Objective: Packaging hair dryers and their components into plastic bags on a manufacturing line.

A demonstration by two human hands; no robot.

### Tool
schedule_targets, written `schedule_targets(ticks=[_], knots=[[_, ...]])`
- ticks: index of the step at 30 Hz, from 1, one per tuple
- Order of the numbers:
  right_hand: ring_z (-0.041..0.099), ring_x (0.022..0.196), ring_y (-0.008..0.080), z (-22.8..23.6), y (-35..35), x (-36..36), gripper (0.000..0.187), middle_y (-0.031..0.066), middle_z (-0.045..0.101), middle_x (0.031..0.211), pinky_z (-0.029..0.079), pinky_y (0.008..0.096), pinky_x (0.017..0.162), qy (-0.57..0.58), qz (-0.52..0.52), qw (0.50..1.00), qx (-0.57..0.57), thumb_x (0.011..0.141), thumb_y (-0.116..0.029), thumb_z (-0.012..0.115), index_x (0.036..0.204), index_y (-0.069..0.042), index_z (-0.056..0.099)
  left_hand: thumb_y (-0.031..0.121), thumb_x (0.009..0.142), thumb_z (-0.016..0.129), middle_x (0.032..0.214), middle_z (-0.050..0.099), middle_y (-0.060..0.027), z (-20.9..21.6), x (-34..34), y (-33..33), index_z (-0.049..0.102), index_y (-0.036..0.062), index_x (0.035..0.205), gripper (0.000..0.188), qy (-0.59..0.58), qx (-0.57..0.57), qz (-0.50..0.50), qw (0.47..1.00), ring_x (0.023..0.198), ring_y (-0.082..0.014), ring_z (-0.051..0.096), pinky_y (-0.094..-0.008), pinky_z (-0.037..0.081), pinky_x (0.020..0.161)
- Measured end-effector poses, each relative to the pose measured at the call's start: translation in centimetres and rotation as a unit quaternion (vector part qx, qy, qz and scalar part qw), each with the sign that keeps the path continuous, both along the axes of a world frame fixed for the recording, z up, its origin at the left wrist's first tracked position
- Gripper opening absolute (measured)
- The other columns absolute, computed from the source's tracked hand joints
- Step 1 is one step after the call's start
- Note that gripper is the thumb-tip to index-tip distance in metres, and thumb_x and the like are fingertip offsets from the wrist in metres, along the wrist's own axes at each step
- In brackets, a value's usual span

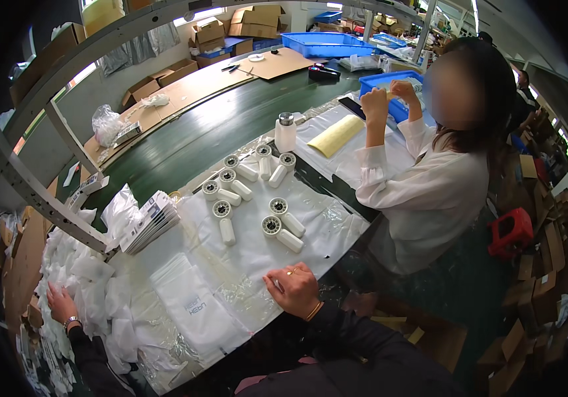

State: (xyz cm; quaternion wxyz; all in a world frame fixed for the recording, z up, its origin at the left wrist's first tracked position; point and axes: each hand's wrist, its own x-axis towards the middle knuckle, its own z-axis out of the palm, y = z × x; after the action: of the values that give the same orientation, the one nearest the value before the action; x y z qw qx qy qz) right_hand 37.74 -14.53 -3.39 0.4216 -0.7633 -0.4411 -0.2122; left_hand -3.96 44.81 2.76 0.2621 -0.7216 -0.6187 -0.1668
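Observation:
At the left, my left hand (63, 306) reaches to a heap of crumpled white plastic bags (88, 271), fingers stretched out against its edge. My right hand (294, 290) is at the near edge of the sheeted worktable (244, 278), fingers loosely curled, with nothing visible in them. Beyond it lie several white handled pieces, such as this one (282, 233), each with a round, ringed head and a dark centre; they look like shower heads. A stack of flat white bags (194, 308) with blue print lies between my hands.
A bundle of printed leaflets (151, 221) stands beside the heap. A clear bottle (286, 132) with a metal top is farther back. A green conveyor belt (184, 153) runs behind the table. At right, another person (423, 178) works over yellow sheet material (335, 135) near a blue bin (390, 83).

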Motion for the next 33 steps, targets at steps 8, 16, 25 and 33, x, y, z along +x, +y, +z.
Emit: schedule_targets(ticks=[8,16,25,33], knots=[[0.063,0.062,0.0208,0.0,-0.7,0.4,0.012,-0.0013,0.06,0.063,0.046,0.0363,0.07,-0.006,-0.01,1.0,-0.001,0.089,-0.018,0.083,0.089,-0.014,0.072,0.025,0.108,0.063,0.141,0.066,-0.0137,4.0,4.2,-16.6,0.058,0.0065,0.145,0.041,-0.203,0.174,-0.219,0.938,0.125,-0.032,0.065,-0.0445,0.053,0.101],[0.061,0.06,0.0211,-0.5,0.6,0.0,0.012,-0.0011,0.058,0.06,0.045,0.037,0.069,-0.014,0.004,1.0,0.006,0.089,-0.018,0.083,0.088,-0.014,0.072,-0.01,0.096,0.061,0.099,0.072,-0.0189,6.3,17.4,-37.5,0.067,-0.0031,0.114,0.02,-0.289,0.062,-0.583,0.757,0.086,-0.0298,0.069,-0.0386,0.055,0.077],[0.058,0.058,0.0211,-0.4,0.5,-0.4,0.011,-0.0014,0.053,0.057,0.044,0.0374,0.069,-0.007,0.0,1.0,0.002,0.089,-0.017,0.083,0.087,-0.013,0.072,-0.009,0.095,0.058,0.074,0.066,-0.005,1.2,22.8,-36.8,0.068,-0.0007,0.112,0.022,-0.406,-0.061,-0.607,0.68,0.05,-0.0109,0.048,-0.028,0.033,0.046],[0.068,0.07,0.0249,-0.2,0.1,-0.4,0.012,0.0041,0.069,0.073,0.047,0.0384,0.072,0.012,-0.007,0.998,-0.06,0.089,-0.018,0.082,0.091,-0.012,0.071,0.007,0.108,0.053,0.062,0.037,0.0087,2.7,21.7,-35.6,0.067,0.0009,0.11,0.016,-0.698,-0.389,-0.44,0.41,0.044,-0.0022,0.026,-0.0259,0.023,0.04]])
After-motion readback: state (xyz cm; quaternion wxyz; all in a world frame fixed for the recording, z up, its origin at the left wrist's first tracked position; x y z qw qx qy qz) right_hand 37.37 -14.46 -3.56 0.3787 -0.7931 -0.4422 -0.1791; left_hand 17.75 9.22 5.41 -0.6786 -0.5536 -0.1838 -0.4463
